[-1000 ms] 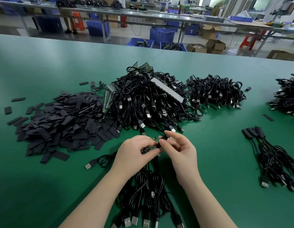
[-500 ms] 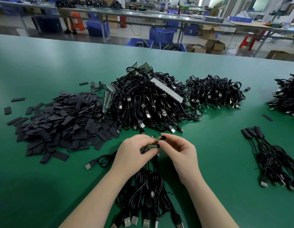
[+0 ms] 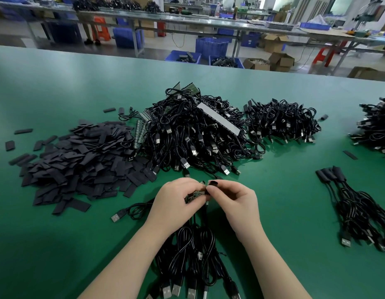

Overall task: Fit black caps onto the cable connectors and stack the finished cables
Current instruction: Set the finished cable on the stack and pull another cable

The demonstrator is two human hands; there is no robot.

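Observation:
My left hand (image 3: 176, 201) grips a small green circuit-board connector (image 3: 194, 195) at the end of a bunch of black cables (image 3: 193, 253) that trail down toward me. My right hand (image 3: 232, 198) pinches a black cap (image 3: 212, 184) just above and right of that connector, touching its end. A heap of flat black caps (image 3: 75, 165) lies to the left. A big pile of uncapped cables (image 3: 191, 130) sits behind my hands. A small stack of capped cables (image 3: 357, 210) lies at the right.
More cable piles sit at the back right (image 3: 282, 121) and the far right edge (image 3: 374, 126). One loose USB cable (image 3: 126, 213) lies left of my left wrist. The green table (image 3: 57, 244) ends at the back; beyond are blue crates (image 3: 211, 47) and benches.
The black cap in my right hand has shifted slightly up and onto the connector's end; both hands stay close together in the same spot.

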